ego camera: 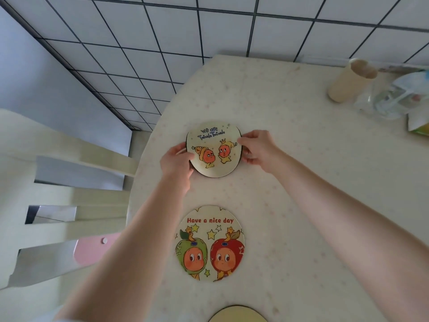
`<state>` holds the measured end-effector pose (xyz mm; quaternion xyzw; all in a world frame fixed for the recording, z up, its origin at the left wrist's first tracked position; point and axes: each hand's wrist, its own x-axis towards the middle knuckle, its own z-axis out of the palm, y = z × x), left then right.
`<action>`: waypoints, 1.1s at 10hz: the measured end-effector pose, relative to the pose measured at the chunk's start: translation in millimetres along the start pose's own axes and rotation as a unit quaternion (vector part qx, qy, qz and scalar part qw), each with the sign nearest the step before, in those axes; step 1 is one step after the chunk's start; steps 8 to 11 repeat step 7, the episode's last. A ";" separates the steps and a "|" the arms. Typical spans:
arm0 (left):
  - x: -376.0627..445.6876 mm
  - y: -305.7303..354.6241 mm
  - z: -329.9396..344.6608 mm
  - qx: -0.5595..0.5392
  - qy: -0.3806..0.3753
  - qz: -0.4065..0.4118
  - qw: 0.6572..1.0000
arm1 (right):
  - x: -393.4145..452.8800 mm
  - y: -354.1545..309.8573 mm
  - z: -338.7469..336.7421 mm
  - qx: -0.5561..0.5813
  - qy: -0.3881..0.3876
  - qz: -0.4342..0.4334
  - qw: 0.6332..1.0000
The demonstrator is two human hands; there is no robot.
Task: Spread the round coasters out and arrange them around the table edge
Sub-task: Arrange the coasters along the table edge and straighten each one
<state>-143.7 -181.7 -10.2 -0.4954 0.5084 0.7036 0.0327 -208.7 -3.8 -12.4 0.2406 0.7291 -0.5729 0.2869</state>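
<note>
A round coaster [214,145] with two orange star figures and blue lettering sits near the table's left edge. My left hand [177,160] pinches its left rim, thumb on top. My right hand [256,147] grips its right rim with curled fingers. Nearer to me lies a second round coaster [210,244] printed "Have a nice day", with a green and a red apple figure, flat on the cream table [301,182]. The top of a third coaster [238,314] shows at the bottom edge of the view.
A beige cup [348,81] stands at the table's far right, beside crumpled clear plastic packaging [392,98] and a green-and-white packet [419,124]. A cream slatted chair [69,205] with a pink seat stands left of the table. White tiled floor lies beyond.
</note>
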 end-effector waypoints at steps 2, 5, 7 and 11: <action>8.4 9.6 0.3 0.064 -0.031 0.039 0.997 | -10.6 35.8 -2.2 0.034 0.061 -0.018 0.997; 20.5 5.2 -0.1 0.162 0.004 0.100 0.982 | -10.8 38.8 0.7 -0.012 0.101 -0.040 0.994; 22.3 3.8 -13.9 0.210 0.001 0.127 0.970 | -14.5 38.2 -2.2 -0.065 0.094 -0.024 0.993; 22.3 3.8 -13.9 0.210 0.001 0.127 0.970 | -14.5 38.2 -2.2 -0.065 0.094 -0.024 0.993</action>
